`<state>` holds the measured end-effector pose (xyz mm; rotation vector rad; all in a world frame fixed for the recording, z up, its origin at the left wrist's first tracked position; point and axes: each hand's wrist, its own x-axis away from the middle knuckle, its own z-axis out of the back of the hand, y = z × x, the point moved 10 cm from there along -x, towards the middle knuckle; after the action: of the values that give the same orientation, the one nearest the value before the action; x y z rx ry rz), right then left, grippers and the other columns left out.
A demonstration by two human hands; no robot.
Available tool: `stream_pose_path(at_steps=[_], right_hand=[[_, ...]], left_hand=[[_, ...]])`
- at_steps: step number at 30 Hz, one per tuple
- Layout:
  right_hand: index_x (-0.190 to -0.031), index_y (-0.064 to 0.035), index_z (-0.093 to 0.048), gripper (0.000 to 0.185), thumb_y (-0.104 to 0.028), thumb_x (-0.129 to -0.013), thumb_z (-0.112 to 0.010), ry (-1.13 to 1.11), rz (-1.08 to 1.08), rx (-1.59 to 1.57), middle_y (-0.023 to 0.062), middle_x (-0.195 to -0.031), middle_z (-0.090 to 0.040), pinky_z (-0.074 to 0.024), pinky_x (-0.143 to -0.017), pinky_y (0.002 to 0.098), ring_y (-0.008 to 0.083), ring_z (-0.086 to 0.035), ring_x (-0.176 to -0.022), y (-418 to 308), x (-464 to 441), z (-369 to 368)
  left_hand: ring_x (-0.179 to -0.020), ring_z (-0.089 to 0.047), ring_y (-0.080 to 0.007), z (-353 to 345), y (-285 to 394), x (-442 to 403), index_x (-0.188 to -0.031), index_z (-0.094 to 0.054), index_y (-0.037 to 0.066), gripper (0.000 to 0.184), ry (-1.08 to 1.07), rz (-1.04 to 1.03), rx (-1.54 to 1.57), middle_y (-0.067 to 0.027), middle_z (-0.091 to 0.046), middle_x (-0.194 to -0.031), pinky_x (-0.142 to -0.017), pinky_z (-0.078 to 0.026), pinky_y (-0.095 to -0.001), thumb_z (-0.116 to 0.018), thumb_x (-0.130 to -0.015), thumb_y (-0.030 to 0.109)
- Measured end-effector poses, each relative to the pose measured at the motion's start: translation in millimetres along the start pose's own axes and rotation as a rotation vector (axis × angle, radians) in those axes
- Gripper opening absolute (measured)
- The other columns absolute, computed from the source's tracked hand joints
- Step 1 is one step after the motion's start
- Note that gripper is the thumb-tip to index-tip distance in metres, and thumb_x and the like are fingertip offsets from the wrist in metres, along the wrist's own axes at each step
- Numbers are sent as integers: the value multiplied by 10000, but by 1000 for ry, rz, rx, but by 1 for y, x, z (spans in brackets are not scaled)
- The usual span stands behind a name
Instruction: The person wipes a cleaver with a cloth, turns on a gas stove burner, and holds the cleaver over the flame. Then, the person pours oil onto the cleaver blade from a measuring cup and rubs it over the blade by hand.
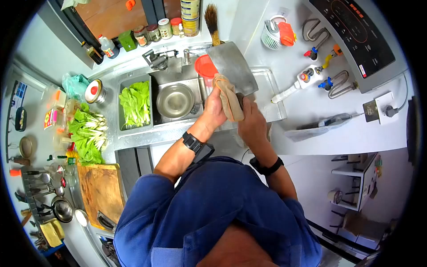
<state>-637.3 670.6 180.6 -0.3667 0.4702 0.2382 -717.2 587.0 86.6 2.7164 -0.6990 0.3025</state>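
A broad cleaver (233, 66) is held over the right part of the sink counter, its grey blade pointing up and away from me. My right hand (252, 122) is closed around the dark handle, which shows only in part. In my left hand (215, 109) is a folded tan cloth (228, 101), pressed against the lower blade near the handle. Behind the blade stands a red-rimmed container (206, 66), partly covered. To the left, a metal bowl (175, 100) sits in the sink basin (160, 80). Leafy greens (134, 103) lie in the grey tub (122, 127) beside it.
More greens (89, 133) lie on the left counter, above a wooden cutting board (101, 191). Jars (165, 28) and bottles (108, 46) line the window ledge. The faucet (156, 60) stands behind the basin. A brush (211, 22) leans near the corner; a water heater (356, 40) hangs right.
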Motion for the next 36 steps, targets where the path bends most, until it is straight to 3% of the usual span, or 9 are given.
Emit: stream_pose_path(at_steps=[2,11,18,23,25,26,31,35,36], right_hand=[[-1421,14,-427,616,-73,-836,-598,-184,-65,-44,231,-1052,-621,-555,-640,489,430,-659,-763,-2,-1,-10],[-1474,-10,-357,626,-101,-891,-564,-224,-77,110,181,-926,-594,-546,-610,488,392,-657,-705,-15,1,-4],[-1454,-57,-436,632,-104,-854,-629,-176,-88,225,176,-922,-619,-526,-607,478,384,-648,-700,6,46,21],[-1396,-106,-507,592,-74,-820,-639,-291,-258,264,186,-846,-603,-525,-602,488,384,-636,-684,38,88,54],[-1389,-107,-518,596,-51,-808,-642,-207,-246,258,175,-802,-589,-522,-598,483,376,-627,-661,37,91,65],[-1389,-103,-522,597,-48,-807,-644,-102,-217,257,170,-803,-589,-522,-591,470,368,-625,-653,32,85,75],[-1373,-51,-536,593,-40,-796,-673,161,-141,324,166,-837,-603,-512,-538,414,333,-624,-639,15,34,83],[-1414,-64,-512,672,-18,-762,-671,92,-123,400,158,-870,-632,-518,-565,449,349,-641,-664,18,22,33],[-1420,-62,-505,686,-11,-755,-668,28,-133,394,159,-857,-623,-518,-560,442,347,-633,-643,15,23,23]], left_hand=[[-920,-647,-259,6,6,-1,-1135,-604,107,370,15,-56,-37,-91,-660,-1022,-873,-551,-418,-450,-1052,433],[-1032,-618,-209,-15,58,-16,-1217,-561,116,316,-9,-306,-64,-53,-626,-1118,-916,-529,-393,-454,-1063,371],[-1243,-574,-321,-28,122,-66,-1373,-505,70,469,-110,-483,-126,-138,-574,-1364,-1079,-464,-502,-472,-1044,403],[-1327,-519,-338,-69,140,-51,-1441,-457,76,541,-288,-338,-64,-123,-511,-1479,-1123,-415,-532,-453,-1036,435],[-1269,-557,-353,-51,136,-57,-1429,-482,108,554,-224,-257,-79,-127,-551,-1424,-1042,-474,-538,-417,-1035,493],[-1266,-562,-344,-42,118,-57,-1434,-480,111,569,-221,-103,-27,-123,-554,-1422,-1035,-479,-541,-436,-1021,500],[-1223,-586,-330,-5,25,-43,-1423,-481,120,531,-247,-52,-100,-113,-584,-1369,-992,-509,-534,-416,-1035,477],[-1150,-605,-274,-20,-52,-30,-1324,-530,105,457,-355,211,156,-81,-608,-1286,-1012,-510,-487,-386,-1068,454],[-1143,-610,-266,-22,-45,-34,-1308,-538,106,444,-66,160,48,-77,-612,-1269,-1010,-514,-476,-384,-1073,451]])
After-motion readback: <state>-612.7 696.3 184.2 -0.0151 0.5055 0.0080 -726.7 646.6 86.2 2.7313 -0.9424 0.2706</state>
